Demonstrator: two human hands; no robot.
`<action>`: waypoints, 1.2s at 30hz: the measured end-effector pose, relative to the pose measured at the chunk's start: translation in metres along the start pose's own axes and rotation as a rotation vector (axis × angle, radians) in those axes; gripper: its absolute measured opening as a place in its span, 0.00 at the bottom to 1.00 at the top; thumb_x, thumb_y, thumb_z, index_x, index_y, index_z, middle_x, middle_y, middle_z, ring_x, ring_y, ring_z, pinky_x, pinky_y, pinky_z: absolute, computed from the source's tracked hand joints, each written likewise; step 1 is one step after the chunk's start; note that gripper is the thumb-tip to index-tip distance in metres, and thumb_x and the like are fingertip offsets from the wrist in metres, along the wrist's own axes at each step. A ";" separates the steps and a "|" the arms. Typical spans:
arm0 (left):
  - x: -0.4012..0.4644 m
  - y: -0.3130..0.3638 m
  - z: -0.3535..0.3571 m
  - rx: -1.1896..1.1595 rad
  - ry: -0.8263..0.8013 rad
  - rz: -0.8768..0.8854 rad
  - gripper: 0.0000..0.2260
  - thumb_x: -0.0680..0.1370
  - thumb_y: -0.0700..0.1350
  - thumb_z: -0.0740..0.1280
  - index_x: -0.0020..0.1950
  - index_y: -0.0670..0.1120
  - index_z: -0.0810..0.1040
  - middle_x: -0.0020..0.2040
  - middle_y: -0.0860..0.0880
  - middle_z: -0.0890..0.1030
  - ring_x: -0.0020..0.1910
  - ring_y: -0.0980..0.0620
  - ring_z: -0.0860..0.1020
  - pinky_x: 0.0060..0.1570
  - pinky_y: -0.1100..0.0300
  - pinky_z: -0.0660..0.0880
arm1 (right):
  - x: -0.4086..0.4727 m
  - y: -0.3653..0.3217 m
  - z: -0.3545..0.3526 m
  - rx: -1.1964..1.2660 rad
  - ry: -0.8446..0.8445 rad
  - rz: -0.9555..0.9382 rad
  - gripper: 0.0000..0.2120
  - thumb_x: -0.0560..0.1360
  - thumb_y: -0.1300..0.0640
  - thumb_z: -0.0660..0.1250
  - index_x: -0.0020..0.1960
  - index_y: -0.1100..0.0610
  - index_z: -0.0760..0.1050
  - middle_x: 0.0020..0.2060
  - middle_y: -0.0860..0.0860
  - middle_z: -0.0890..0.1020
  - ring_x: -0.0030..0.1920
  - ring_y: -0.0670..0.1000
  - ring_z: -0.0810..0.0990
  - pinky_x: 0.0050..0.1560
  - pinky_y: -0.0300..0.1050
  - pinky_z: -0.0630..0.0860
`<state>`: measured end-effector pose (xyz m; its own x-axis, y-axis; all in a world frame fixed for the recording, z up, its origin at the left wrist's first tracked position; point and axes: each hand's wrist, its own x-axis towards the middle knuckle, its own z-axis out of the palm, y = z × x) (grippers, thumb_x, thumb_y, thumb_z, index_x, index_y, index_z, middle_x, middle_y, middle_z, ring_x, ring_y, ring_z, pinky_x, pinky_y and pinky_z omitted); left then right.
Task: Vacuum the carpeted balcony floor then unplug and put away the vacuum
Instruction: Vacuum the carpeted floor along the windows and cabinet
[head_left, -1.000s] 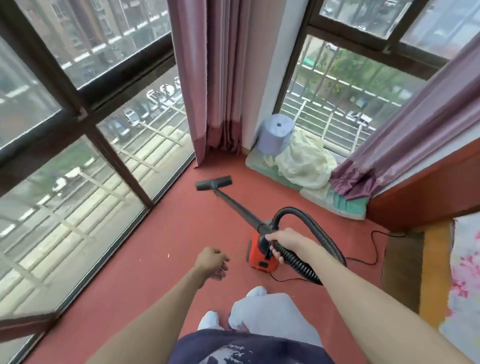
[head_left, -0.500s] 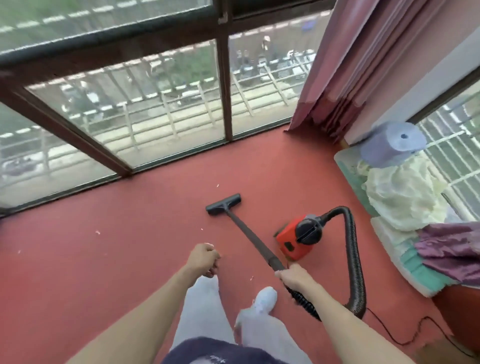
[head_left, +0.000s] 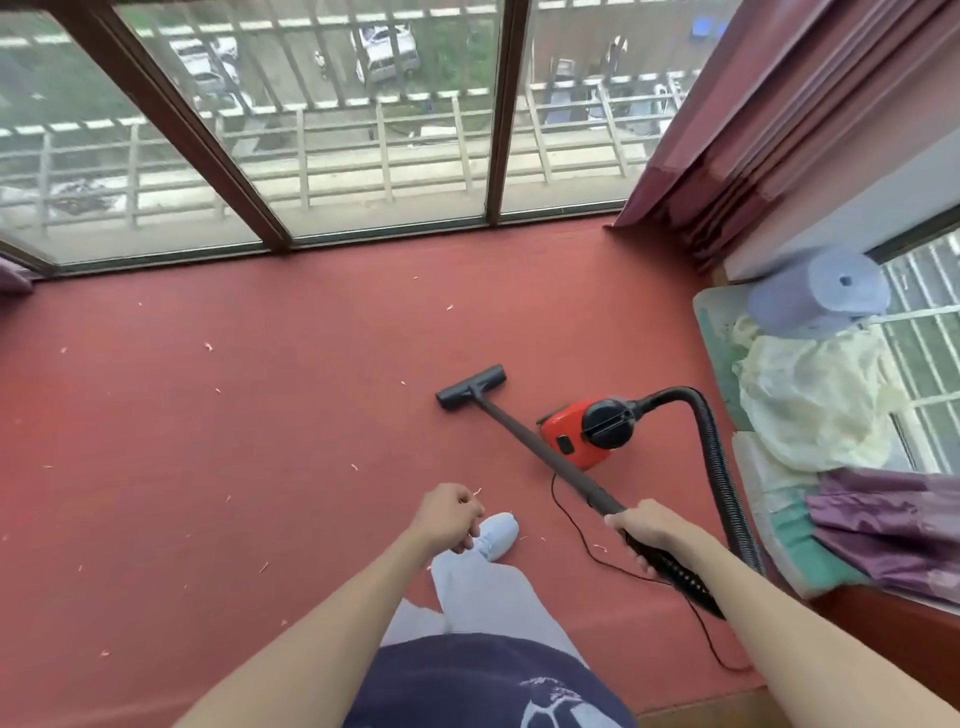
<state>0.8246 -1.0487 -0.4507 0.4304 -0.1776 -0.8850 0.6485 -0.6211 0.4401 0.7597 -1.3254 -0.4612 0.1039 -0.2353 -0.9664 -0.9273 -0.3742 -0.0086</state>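
A small red and black vacuum sits on the red carpet. Its black hose arches up from the body and loops back to the wand. My right hand grips the dark wand near its hose end. The black floor nozzle rests flat on the carpet ahead of me. My left hand hangs in front of me, loosely curled, holding nothing. A thin black cord trails across the carpet from the vacuum toward the right. Small pale scraps lie scattered over the carpet.
Floor-to-ceiling windows with dark frames close the far side. Pink curtains hang at the right corner. Along the right wall lie a blue paper roll, a pale yellow cloth and folded mats. My white shoe stands by the left hand.
My view has swung left, from the curtain corner to the long window side. The nozzle has come along to point at that window and the vacuum body now lies right of the wand.
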 end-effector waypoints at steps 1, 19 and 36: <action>-0.002 -0.005 0.000 -0.009 0.002 -0.011 0.10 0.75 0.36 0.57 0.45 0.39 0.79 0.32 0.47 0.79 0.28 0.49 0.77 0.31 0.58 0.74 | 0.003 -0.013 0.006 0.019 0.000 -0.019 0.12 0.78 0.51 0.64 0.43 0.60 0.70 0.26 0.54 0.73 0.22 0.51 0.70 0.26 0.39 0.69; -0.003 -0.088 -0.010 -0.399 0.254 -0.070 0.08 0.77 0.36 0.61 0.44 0.38 0.79 0.32 0.44 0.78 0.26 0.49 0.75 0.28 0.60 0.73 | 0.064 -0.169 0.064 -0.153 0.203 -0.462 0.08 0.74 0.56 0.63 0.47 0.62 0.73 0.30 0.56 0.80 0.30 0.57 0.79 0.35 0.51 0.79; -0.093 -0.131 0.079 -0.218 0.224 0.076 0.09 0.76 0.35 0.59 0.46 0.37 0.79 0.31 0.44 0.78 0.24 0.49 0.75 0.25 0.61 0.73 | 0.008 0.187 0.071 -0.417 0.359 -0.333 0.29 0.64 0.37 0.68 0.61 0.48 0.67 0.46 0.50 0.81 0.43 0.54 0.83 0.49 0.49 0.79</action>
<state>0.6504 -1.0113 -0.4381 0.5949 -0.0295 -0.8033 0.7181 -0.4295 0.5476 0.5617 -1.3338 -0.4885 0.5431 -0.3050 -0.7823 -0.6146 -0.7792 -0.1229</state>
